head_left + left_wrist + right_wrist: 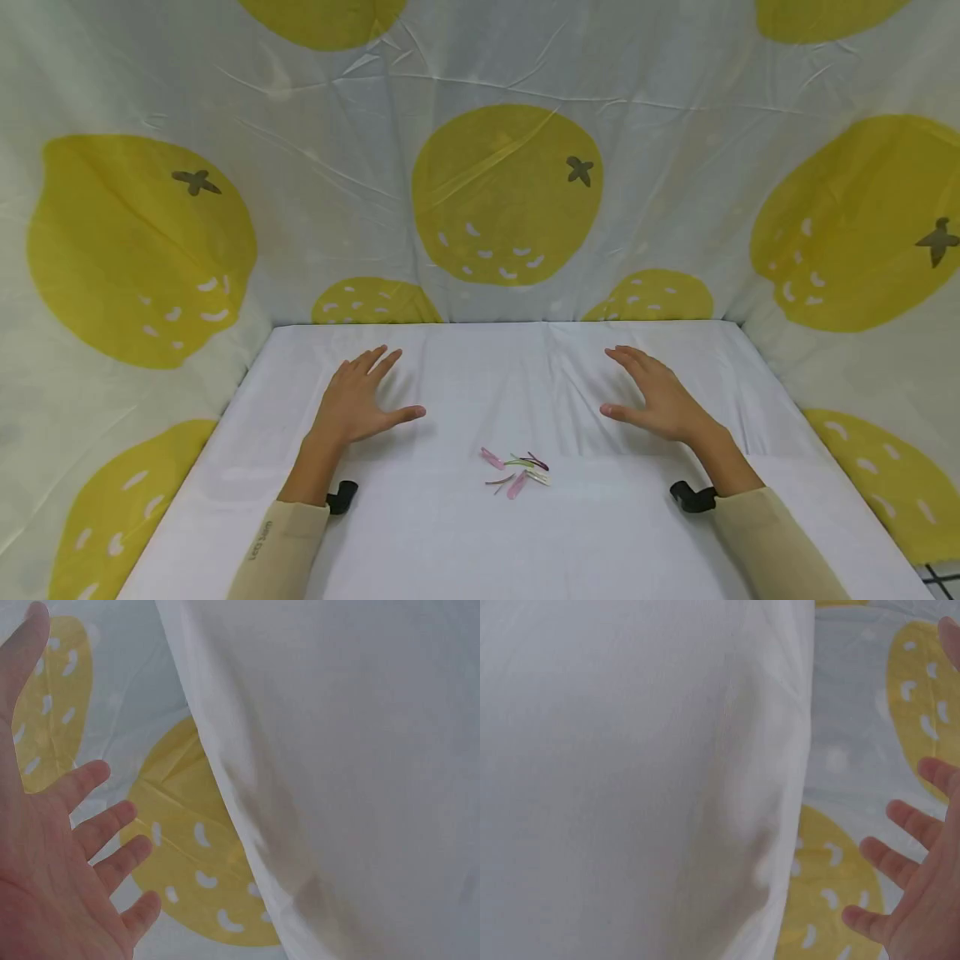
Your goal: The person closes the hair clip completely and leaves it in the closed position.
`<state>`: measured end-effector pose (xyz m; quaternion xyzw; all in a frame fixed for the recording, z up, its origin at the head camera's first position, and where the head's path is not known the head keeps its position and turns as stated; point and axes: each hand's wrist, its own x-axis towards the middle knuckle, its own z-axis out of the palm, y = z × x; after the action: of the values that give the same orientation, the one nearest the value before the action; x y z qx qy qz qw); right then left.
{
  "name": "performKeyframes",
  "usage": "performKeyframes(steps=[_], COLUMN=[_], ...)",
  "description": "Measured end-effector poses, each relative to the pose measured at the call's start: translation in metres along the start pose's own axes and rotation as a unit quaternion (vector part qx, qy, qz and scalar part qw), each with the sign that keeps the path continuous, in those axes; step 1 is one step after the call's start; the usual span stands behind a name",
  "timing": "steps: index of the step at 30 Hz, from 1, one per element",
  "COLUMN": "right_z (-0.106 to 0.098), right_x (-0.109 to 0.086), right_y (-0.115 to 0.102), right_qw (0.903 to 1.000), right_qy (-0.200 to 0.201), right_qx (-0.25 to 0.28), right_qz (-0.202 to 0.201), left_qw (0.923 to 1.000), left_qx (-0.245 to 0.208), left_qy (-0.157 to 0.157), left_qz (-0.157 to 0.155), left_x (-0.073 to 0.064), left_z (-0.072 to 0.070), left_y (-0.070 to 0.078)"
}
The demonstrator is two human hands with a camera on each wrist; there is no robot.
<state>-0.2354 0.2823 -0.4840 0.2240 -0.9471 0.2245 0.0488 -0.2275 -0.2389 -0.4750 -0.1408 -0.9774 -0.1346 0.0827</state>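
A small loose group of hair clips lies on the white cloth in the head view, between the two hands and a little nearer the person. Among them are a pink clip (492,457), a second pink clip (517,485), a thin green one (518,462), a dark purple one (538,462), a cream one (538,477) and a thin brownish one (500,481). To their left, the left hand (354,406) is held over the table, fingers spread and thumb pointing inward. On the other side the right hand (662,402) mirrors it, also spread. Both hands hold nothing.
White cloth covers the table (420,542). A pale curtain with yellow lemon prints (507,196) rises along the back and both sides. Each wrist wears a small black device, one on the left (342,497) and one on the right (692,497).
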Motion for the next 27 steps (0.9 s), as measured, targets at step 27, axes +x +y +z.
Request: performKeyframes(steps=[27], right_z=[0.034], right_x=[0.01], right_y=[-0.056], right_qw=[0.9968], right_qy=[-0.039], right_qx=[0.067], right_qz=[-0.021], left_qw=[0.9952], left_qx=[-0.081], left_qy=[-0.027], left_qz=[0.048], left_x=[0.011], left_z=[0.019], left_y=[0.052])
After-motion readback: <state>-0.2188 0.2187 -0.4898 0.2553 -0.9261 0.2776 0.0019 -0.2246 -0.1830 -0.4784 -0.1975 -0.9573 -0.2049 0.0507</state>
